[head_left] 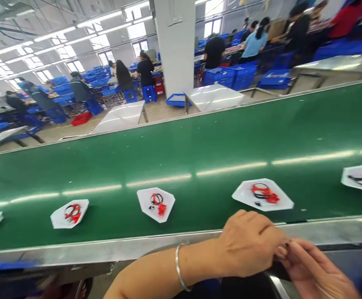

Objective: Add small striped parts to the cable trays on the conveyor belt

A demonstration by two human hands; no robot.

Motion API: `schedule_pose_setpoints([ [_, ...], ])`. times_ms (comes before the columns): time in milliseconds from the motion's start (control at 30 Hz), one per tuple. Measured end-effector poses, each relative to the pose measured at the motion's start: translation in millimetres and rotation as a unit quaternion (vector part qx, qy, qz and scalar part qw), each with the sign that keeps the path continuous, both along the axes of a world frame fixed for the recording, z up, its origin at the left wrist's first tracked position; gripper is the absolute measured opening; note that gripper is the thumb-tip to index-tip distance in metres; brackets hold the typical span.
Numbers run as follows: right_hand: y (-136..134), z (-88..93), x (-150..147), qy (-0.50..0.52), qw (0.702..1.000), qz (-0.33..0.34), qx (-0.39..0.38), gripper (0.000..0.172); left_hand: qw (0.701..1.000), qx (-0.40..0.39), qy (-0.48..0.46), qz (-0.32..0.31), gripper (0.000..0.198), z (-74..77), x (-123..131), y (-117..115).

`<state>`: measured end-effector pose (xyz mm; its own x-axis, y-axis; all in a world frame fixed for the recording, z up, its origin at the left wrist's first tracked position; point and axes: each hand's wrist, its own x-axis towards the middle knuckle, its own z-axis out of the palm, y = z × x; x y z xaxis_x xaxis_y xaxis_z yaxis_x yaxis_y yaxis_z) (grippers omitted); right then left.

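My right hand's fingers (299,255) press together against my left hand (249,245), just beside the conveyor belt's steel rim (106,251); I cannot tell whether they pinch anything.

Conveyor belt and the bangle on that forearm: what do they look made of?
The conveyor belt looks like smooth green PVC or rubber, with long glossy streaks of reflected light along it. The bangle looks like polished silver-coloured metal, bright along its curve; whether silver or steel, the look leaves open.

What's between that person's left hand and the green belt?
In the head view, a steel side rail runs between the left hand and the green belt.
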<state>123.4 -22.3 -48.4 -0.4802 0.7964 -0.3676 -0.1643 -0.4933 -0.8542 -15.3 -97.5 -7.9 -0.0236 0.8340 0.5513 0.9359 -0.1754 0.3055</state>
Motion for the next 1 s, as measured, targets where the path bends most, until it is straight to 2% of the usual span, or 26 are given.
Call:
schedule_pose_setpoints([
  [100, -1.4, 11.7, -4.3, 0.01, 0.999, 0.012, -0.045, 0.027, 0.992, 0.007, -0.117, 0.054, 0.017, 10.6, -3.9, -13.0],
  [200, -2.4, 18.0, -5.7, 0.037, 0.998, 0.014, -0.05, 0.025, 0.97, -0.032, -0.22, 0.099, 0.017, 23.7, -18.9, -21.0],
  [433, -1.3, 22.6, 0.2, 0.075, 0.997, 0.029, -0.021, 0.017, 0.94, -0.11, -0.273, 0.173, 0.017, 39.9, -73.2, -17.4],
  [633, -1.8, 27.7, -2.3, 0.106, 0.993, 0.044, 0.008, 0.013, 0.931, -0.173, -0.242, 0.21, 0.023, 42.2, -91.6, -13.2],
  [833, -1.6, 29.2, -2.0, 0.113, 0.992, 0.049, 0.017, 0.014, 0.939, -0.223, -0.155, 0.213, 0.026, 43.0, -88.8, -9.3],
  [1000, -0.9, 31.3, -1.4, 0.109, 0.993, 0.05, 0.013, 0.015, 0.925, -0.292, -0.074, 0.232, 0.03, 46.4, -88.9, -8.2],
])
